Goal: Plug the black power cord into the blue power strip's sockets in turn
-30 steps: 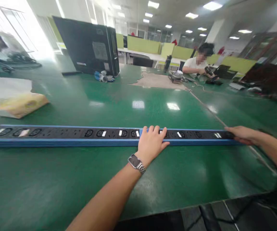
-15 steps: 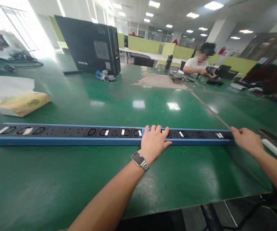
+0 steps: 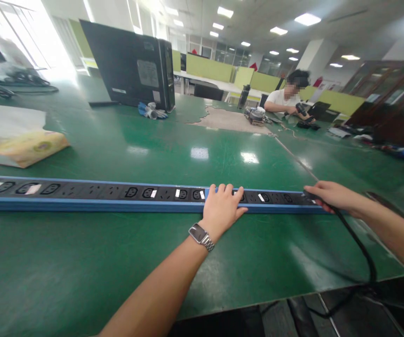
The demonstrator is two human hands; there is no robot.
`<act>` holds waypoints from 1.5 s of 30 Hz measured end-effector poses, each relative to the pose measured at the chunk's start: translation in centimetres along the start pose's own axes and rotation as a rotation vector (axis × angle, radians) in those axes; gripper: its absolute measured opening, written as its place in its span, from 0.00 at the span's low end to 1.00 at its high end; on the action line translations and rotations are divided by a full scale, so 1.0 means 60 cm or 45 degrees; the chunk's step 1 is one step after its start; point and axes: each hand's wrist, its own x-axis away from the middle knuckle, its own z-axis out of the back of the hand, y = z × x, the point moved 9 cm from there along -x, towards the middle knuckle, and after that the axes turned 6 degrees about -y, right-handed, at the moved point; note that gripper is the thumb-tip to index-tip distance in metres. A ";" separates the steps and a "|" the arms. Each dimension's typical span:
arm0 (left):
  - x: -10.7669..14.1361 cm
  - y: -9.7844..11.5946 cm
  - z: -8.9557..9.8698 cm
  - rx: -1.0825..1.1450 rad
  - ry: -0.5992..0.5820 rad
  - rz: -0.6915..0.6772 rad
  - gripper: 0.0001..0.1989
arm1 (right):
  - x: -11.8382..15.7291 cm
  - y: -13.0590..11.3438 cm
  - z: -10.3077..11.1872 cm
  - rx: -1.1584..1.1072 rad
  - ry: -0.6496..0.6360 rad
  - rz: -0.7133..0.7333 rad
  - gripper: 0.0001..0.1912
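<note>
A long blue-and-black power strip (image 3: 163, 193) lies across the table, socket side up, with several white stickers on it. My left hand (image 3: 222, 203) rests flat over its middle, fingers spread towards the far edge and thumb stretched out along the near side. A watch (image 3: 200, 234) is on my left wrist. At the strip's right end my right hand (image 3: 330, 195) is closed around a black power plug (image 3: 306, 194), which is just over the sockets there. Whether its pins touch a socket is hidden. A black cable (image 3: 361, 245) runs from that hand down past the table edge.
A yellow tissue pack (image 3: 26, 149) lies at the left. Further back stand a black computer case (image 3: 128, 65) and a pair of gloves (image 3: 152, 111). A cord (image 3: 293, 154) crosses the green table (image 3: 118, 262). Across it a person (image 3: 286, 98) handles a dark tool.
My right hand has moved left over the strip's right end, and the black plug and cable now show in it. My left hand stays on the strip. The view has shifted slightly.
</note>
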 end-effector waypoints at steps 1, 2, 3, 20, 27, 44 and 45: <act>0.000 0.000 0.000 0.005 0.001 0.002 0.28 | 0.000 0.001 -0.011 0.038 -0.002 0.003 0.17; 0.000 0.000 0.001 0.009 0.001 0.004 0.28 | -0.003 0.004 -0.018 0.079 0.002 0.003 0.17; 0.000 0.000 0.001 0.012 0.000 0.006 0.28 | -0.008 0.006 -0.021 0.121 0.013 -0.006 0.18; 0.000 0.000 0.002 0.008 0.006 0.001 0.28 | -0.095 -0.067 0.009 0.636 0.251 0.333 0.29; 0.002 0.000 0.001 0.016 -0.011 0.013 0.29 | -0.099 -0.083 -0.043 0.553 0.156 0.423 0.32; 0.002 -0.001 0.002 0.033 0.017 0.000 0.28 | -0.057 -0.065 0.009 0.542 0.522 0.261 0.26; 0.002 -0.001 0.002 0.034 0.015 0.001 0.28 | -0.050 -0.055 0.015 0.563 0.547 0.221 0.25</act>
